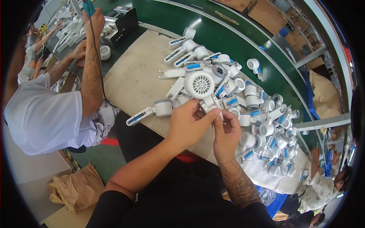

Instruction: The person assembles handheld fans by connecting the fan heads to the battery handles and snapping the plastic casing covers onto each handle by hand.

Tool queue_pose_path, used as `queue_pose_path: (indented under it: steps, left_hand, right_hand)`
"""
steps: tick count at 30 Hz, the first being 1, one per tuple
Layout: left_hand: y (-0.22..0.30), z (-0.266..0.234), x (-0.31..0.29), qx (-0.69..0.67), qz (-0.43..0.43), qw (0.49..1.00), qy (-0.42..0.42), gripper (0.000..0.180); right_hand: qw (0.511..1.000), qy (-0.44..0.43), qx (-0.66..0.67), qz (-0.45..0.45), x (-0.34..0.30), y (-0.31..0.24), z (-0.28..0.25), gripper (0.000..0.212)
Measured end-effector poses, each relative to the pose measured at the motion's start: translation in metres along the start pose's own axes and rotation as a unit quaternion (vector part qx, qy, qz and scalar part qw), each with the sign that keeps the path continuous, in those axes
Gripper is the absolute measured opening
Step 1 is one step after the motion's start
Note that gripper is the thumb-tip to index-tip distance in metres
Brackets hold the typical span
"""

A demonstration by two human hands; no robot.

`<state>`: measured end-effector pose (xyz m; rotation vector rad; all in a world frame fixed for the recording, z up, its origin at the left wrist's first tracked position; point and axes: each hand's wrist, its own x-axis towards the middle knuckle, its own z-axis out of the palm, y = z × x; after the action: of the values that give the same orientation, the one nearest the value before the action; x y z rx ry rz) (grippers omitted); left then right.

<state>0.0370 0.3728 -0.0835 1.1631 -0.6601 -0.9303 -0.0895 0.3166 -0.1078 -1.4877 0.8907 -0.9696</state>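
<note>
Both hands hold a small white handheld fan (200, 84), its round grilled head tilted up away from me above the table. My left hand (187, 123) closes around the lower part just under the head. My right hand (227, 131) pinches the handle end, its thumb meeting the left thumb. What lies between the fingertips is mostly hidden. Just left of my left hand lies a fan part with a grey-banded head (163, 108) and an open handle showing a blue strip (140, 116). More such parts (194, 65) lie right behind the held fan.
A large pile of white fan parts (266, 129) with blue cells covers the table's right side. Beige sheeting (131, 62) covers the tabletop; beyond runs a green conveyor (182, 19). At left a co-worker (57, 110) holds a teal tool (88, 7) beside a black machine (121, 26).
</note>
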Motion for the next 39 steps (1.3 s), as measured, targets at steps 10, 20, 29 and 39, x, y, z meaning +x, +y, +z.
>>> queue_pose_path:
  steps: [10,20,29,39]
  left_hand:
    - [0.008,-0.001,0.0,-0.051,-0.029,0.998,-0.014,0.03]
    - [0.014,-0.039,0.0,-0.116,-0.062,0.988,-0.085,0.03]
    - [0.011,-0.073,-0.007,-0.248,-0.003,0.958,-0.145,0.051]
    - [0.034,-0.04,0.016,-0.179,0.045,0.967,0.174,0.052]
  right_hand:
    - [0.991,-0.026,0.111,0.069,0.012,-0.021,-0.002,0.013]
    - [0.977,-0.143,-0.134,-0.079,0.012,-0.015,-0.001,0.023]
    - [0.928,-0.183,-0.144,-0.292,0.024,-0.046,0.018,0.03]
    - [0.93,-0.163,-0.239,-0.225,0.013,-0.056,0.042,0.044]
